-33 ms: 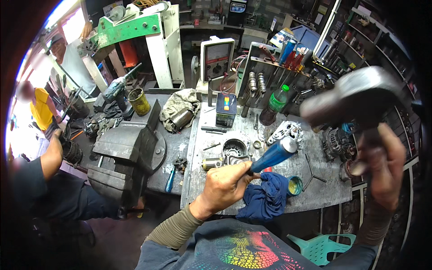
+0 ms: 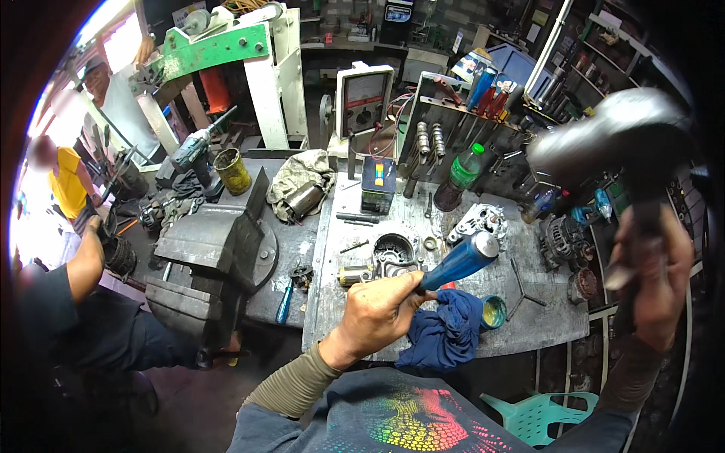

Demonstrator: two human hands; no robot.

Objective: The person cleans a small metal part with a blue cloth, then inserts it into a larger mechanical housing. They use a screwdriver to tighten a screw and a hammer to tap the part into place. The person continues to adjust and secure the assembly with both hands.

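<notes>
My left hand [image 2: 377,313] is closed around a screwdriver [image 2: 459,260] with a blue handle and a metal cap, the capped end pointing up and right. Its shaft is hidden behind my hand. At the right, my right hand [image 2: 657,279] grips a hammer [image 2: 612,136], raised above the bench and smeared by motion. Just beyond my left hand lies a round metal housing [image 2: 393,253] on the metal-topped bench [image 2: 555,325]. A dark blue cloth [image 2: 445,332] lies beside that hand, with a small open tub [image 2: 495,311] against it.
A large bench vise [image 2: 204,241] stands left. Behind the housing are a battery [image 2: 378,185] and a green-capped bottle [image 2: 462,177]. A silver alternator part [image 2: 479,223] and a three-armed wrench [image 2: 522,291] lie to the right. A co-worker's arm [image 2: 87,260] reaches in at far left.
My right hand and the hammer have moved slightly right, and the hammer head is a little higher in the picture. My left hand and the screwdriver hold still.
</notes>
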